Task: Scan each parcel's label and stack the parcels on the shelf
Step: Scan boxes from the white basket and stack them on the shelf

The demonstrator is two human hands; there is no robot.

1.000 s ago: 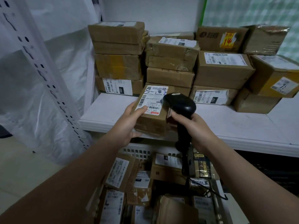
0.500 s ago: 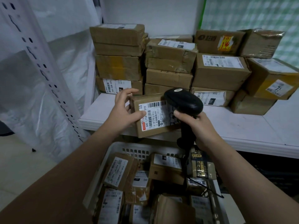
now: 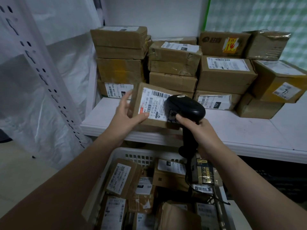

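The left hand (image 3: 126, 117) grasps a white-labelled brown cardboard parcel (image 3: 150, 105) over the front of a white shelf (image 3: 232, 130). The right hand (image 3: 201, 133) grips a black handheld scanner (image 3: 186, 107), its head covering part of the label. Stacked brown boxes (image 3: 224, 73) crowd behind, with a white plastic basket (image 3: 132, 155) of parcels below.

Left hand (image 3: 127, 113), right hand (image 3: 201, 135) bare; left forearm (image 3: 74, 171), right forearm (image 3: 249, 180) bare to frame edge.

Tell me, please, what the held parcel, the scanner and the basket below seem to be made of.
The parcel: brown cardboard, matte, with a white paper label. The scanner: apparently black plastic, smooth with a faint sheen. The basket: probably white moulded plastic, judging by its slotted wall.
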